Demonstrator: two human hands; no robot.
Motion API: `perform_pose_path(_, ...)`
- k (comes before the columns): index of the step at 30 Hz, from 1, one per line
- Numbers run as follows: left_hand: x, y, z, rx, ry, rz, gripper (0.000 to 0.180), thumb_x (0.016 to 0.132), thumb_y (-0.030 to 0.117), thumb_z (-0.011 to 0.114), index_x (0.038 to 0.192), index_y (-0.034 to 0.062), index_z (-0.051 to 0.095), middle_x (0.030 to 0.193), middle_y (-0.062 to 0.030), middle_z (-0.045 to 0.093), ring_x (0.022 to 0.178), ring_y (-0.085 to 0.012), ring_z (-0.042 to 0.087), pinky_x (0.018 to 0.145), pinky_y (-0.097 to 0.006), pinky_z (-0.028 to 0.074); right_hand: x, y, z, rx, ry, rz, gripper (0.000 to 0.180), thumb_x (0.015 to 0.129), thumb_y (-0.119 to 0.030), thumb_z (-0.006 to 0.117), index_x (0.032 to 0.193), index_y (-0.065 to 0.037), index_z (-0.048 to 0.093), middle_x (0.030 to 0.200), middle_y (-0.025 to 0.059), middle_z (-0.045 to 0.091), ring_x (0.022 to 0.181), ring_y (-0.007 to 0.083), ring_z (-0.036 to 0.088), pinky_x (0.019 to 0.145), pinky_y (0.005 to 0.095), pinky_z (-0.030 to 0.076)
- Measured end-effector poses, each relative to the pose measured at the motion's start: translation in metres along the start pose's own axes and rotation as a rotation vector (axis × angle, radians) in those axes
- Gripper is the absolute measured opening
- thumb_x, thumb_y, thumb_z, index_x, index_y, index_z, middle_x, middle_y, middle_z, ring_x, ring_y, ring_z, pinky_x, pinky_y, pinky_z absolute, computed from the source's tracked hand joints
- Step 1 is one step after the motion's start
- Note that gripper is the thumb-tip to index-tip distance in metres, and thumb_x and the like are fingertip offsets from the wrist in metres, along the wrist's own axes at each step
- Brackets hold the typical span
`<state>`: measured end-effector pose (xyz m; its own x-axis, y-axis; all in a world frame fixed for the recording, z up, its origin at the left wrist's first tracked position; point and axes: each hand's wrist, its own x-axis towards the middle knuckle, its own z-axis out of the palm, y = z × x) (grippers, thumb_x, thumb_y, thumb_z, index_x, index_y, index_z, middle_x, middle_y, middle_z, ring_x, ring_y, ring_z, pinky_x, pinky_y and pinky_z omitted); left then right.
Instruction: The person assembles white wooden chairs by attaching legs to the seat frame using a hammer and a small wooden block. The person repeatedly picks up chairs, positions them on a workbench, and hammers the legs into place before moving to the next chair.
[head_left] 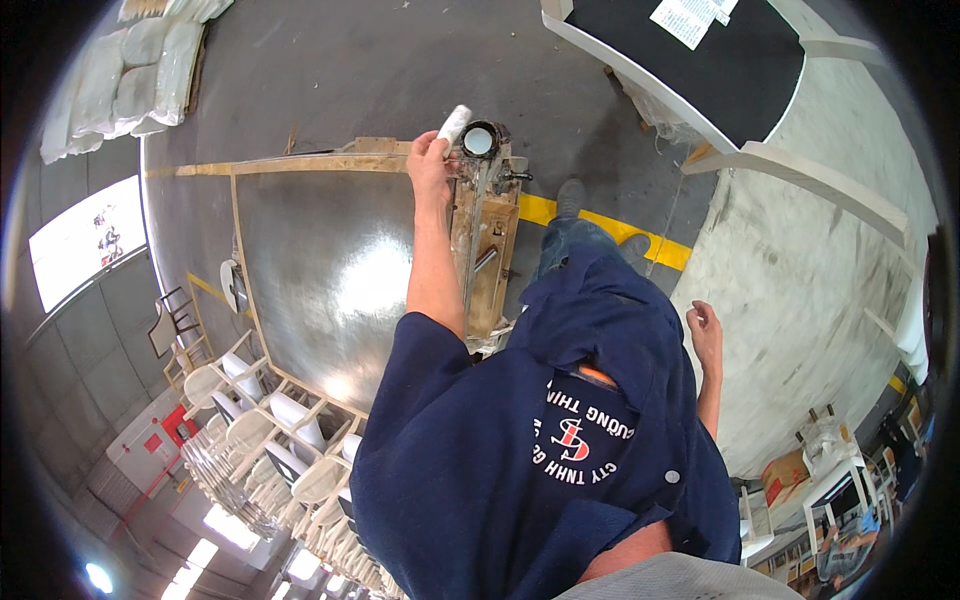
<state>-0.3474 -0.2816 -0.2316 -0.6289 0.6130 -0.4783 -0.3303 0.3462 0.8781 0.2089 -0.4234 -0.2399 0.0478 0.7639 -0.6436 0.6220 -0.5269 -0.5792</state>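
My left hand (430,160) is stretched out ahead and grips a white cylindrical object (455,124) at the far end of a wooden frame (487,245). Right beside it stands a round open can (479,140) with a pale inside. The frame runs along the right edge of a large shiny metal sheet (330,270). My right hand (704,325) hangs by my side with its fingers loosely curled and nothing in it. My dark blue shirt (520,450) fills the lower middle of the view.
A grey concrete floor (350,70) with a yellow line (600,225) lies ahead. White panels (820,260) and a black-topped board (700,70) stand at the right. Stacked sacks (130,75) sit at upper left, racks of white parts (270,440) at lower left.
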Motion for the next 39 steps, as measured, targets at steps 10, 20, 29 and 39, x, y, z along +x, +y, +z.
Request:
perform_pose_path(10,0.006,-0.016,0.038,1.472,0.205,0.783,0.029,0.072,0.017,0.072,0.092,0.0070,0.054,0.090,-0.0124,0.055,0.085,-0.0336,0.060,0.071,-0.046,0.050,-0.005,0.005,0.009,-0.005,0.041,0.005,0.036,0.090,-0.023,0.059,0.118,0.000,0.059,0.100,0.0142,0.066,0.087,0.0221,0.065,0.079,0.0317,0.050)
perform_pose_path(20,0.007,-0.073,0.058,1.776,-0.052,0.773,0.034,0.070,0.032,0.077,0.090,0.0086,0.061,0.097,-0.0088,0.055,0.093,-0.0284,0.059,0.077,-0.045,0.044,-0.019,0.024,0.017,0.097,0.071,0.050,0.036,0.090,-0.020,0.059,0.118,0.002,0.058,0.100,0.0147,0.066,0.092,0.0220,0.064,0.081,0.0320,0.050)
perform_pose_path(29,0.001,-0.061,0.053,1.677,-0.107,0.698,0.039,0.073,0.034,0.076,0.095,0.0059,0.060,0.100,-0.0122,0.056,0.094,-0.0314,0.059,0.077,-0.047,0.044,-0.018,0.027,0.025,0.103,0.071,0.023,0.035,0.089,-0.020,0.059,0.117,0.002,0.059,0.103,0.0162,0.066,0.091,0.0224,0.064,0.082,0.0331,0.050)
perform_pose_path(39,-0.086,-0.104,0.100,1.305,-0.728,0.855,0.012,0.080,0.018,0.060,0.084,0.0063,0.063,0.087,-0.0158,0.062,0.078,-0.0337,0.064,0.068,-0.047,0.052,-0.021,0.034,0.038,0.303,0.025,0.244,0.036,0.091,-0.024,0.058,0.118,-0.001,0.057,0.104,0.0105,0.066,0.089,0.0175,0.062,0.072,0.0290,0.049)
